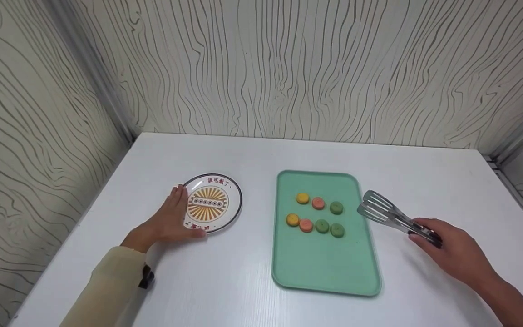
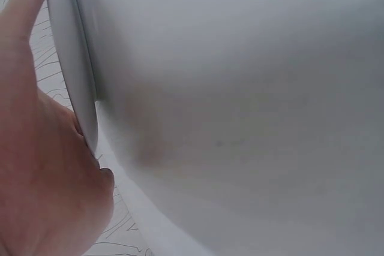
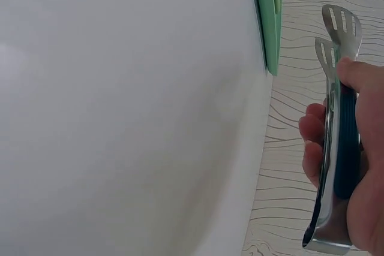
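Observation:
My left hand [image 1: 168,218] rests against the left side of a white round plate [image 1: 234,203], thumb and fingers spread along its rim. The plate has a dark edge, red characters and an orange sunburst. Seen from the left wrist, the plate's side [image 2: 71,58] stands beside the hand. On the right, my right hand [image 1: 459,250] grips metal tongs [image 1: 391,213] with slotted heads and dark handle grips. The tongs' heads are a little apart, near the right edge of a green tray [image 1: 325,268], with nothing between them.
On the tray lie several macarons in two rows: yellow ones [image 1: 303,198] at the left, pink ones [image 1: 318,203] in the middle, green ones [image 1: 336,208] at the right. A white table [image 1: 229,281] bears everything, with wood-patterned walls [image 1: 261,68] behind and beside it.

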Action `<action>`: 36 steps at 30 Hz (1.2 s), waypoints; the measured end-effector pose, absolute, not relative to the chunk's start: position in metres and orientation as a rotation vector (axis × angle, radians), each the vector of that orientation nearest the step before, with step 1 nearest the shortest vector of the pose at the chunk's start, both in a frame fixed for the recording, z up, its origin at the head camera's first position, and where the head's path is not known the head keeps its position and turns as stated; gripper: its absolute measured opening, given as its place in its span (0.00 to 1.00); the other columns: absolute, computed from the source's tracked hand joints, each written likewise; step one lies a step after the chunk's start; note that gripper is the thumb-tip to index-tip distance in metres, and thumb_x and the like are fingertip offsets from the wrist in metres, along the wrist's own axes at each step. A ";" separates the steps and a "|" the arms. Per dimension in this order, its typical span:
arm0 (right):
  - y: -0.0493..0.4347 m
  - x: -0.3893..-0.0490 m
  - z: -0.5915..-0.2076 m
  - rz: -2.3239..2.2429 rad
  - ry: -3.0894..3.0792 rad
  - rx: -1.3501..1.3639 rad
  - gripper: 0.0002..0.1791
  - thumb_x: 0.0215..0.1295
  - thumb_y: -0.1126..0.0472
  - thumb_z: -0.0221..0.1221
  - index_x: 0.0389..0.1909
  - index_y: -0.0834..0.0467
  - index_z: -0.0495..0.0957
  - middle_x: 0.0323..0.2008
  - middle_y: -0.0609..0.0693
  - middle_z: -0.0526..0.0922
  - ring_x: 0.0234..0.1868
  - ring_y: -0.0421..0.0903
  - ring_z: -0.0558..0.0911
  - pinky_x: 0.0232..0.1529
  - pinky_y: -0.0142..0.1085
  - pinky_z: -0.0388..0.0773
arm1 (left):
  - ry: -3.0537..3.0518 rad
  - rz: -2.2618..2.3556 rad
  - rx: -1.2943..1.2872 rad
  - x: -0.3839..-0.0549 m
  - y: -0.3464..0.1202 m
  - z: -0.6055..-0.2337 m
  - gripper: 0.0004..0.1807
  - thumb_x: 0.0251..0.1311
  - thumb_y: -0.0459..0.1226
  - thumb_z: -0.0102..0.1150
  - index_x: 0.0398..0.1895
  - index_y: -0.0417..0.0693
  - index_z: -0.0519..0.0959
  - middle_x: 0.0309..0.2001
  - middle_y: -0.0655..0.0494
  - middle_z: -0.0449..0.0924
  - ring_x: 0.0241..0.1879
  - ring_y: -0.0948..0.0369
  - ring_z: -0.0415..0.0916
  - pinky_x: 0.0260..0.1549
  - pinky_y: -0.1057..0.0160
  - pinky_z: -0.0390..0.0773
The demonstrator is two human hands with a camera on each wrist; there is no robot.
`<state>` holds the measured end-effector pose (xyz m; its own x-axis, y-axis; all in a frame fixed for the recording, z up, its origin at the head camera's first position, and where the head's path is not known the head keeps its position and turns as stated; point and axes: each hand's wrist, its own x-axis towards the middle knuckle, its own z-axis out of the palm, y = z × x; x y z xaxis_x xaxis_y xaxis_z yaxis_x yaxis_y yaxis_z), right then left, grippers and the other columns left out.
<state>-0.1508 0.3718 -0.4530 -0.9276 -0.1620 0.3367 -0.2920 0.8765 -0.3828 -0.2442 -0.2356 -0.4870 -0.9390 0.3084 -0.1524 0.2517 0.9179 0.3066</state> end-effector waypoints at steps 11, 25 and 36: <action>0.356 -0.150 -0.460 0.558 -2.758 0.451 0.18 0.53 0.53 0.68 0.45 0.49 0.81 0.28 0.35 0.76 0.24 0.33 0.67 0.23 0.28 0.63 | 2.863 0.425 0.387 -0.243 -0.234 -0.488 0.75 0.34 0.75 0.57 0.72 0.34 0.33 0.73 0.40 0.27 0.72 0.46 0.23 0.68 0.47 0.41; 0.341 -0.151 -0.465 0.489 -2.832 0.522 0.19 0.51 0.50 0.69 0.44 0.49 0.82 0.30 0.33 0.76 0.24 0.31 0.66 0.24 0.29 0.63 | 2.862 0.467 0.407 -0.245 -0.234 -0.488 0.76 0.34 0.75 0.57 0.72 0.32 0.33 0.73 0.38 0.27 0.72 0.46 0.24 0.69 0.48 0.39; 0.337 -0.151 -0.467 0.507 -2.881 0.508 0.18 0.53 0.48 0.67 0.45 0.48 0.82 0.29 0.33 0.75 0.24 0.32 0.66 0.24 0.30 0.62 | 2.863 0.436 0.428 -0.245 -0.235 -0.486 0.75 0.35 0.74 0.56 0.71 0.31 0.33 0.73 0.37 0.27 0.72 0.45 0.24 0.69 0.48 0.39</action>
